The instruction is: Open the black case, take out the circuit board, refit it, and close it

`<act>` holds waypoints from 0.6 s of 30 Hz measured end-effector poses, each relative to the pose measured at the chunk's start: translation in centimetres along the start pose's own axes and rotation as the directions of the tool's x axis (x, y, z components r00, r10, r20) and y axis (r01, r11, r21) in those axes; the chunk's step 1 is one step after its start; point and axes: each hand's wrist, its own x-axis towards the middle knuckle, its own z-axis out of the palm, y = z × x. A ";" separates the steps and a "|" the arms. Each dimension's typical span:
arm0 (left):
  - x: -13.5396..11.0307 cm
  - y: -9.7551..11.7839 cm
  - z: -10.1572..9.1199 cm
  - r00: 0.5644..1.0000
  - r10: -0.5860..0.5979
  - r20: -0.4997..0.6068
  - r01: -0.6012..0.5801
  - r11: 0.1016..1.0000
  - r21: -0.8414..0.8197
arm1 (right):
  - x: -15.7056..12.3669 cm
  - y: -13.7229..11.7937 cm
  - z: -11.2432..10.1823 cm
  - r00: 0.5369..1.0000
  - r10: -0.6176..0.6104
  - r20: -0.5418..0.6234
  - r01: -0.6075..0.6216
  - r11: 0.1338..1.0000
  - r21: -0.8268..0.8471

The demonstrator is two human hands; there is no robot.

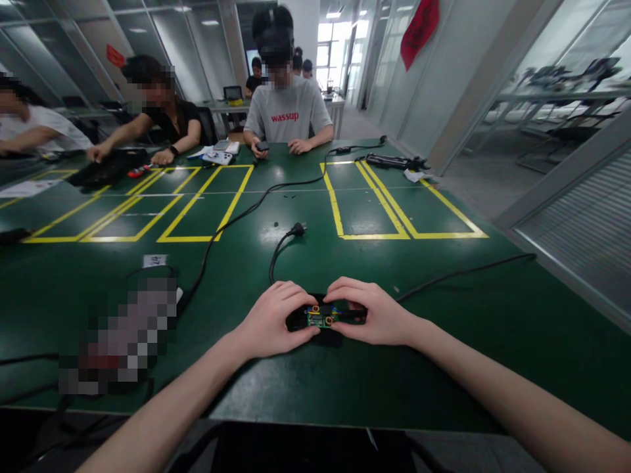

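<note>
Between my two hands, low over the near middle of the table, is a small green circuit board (323, 318) with copper-coloured coils and a black block on it. Black casing shows around the board, and black cables run out at both sides. My left hand (280, 318) grips the left end, thumb below and fingers above. My right hand (369, 312) closes on the right end in the same way, its thumb at the board's lower edge. The fingers cover both ends of the piece. Just beyond my left hand lies a black power plug (298, 229) on its cord.
A blurred-out power strip (133, 328) with cables lies at the left. A long black cable (256, 203) crosses the green table (419, 387). Yellow tape outlines (374, 235) mark its far half. A folded black tripod-like object (394, 161) lies far right. Several people sit opposite.
</note>
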 end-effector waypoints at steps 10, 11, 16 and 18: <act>0.0 0.2 -0.1 0.999 -0.033 0.011 0.033 0.999 -0.006 | -0.1 0.3 -0.6 1.000 -0.007 0.024 0.007 1.000 -0.027; 0.0 0.2 -0.1 0.999 -0.033 0.013 0.033 0.999 -0.005 | -0.1 0.2 -0.7 0.999 0.012 0.037 -0.010 0.999 -0.032; 0.0 0.2 -0.1 0.999 -0.049 0.018 0.049 0.999 0.002 | -0.1 0.2 -0.9 0.994 0.061 0.090 -0.057 0.997 -0.044; 0.0 0.1 0.0 0.999 -0.050 0.016 0.050 0.999 0.005 | -0.1 0.2 -1.1 0.993 0.067 0.101 -0.062 0.996 -0.057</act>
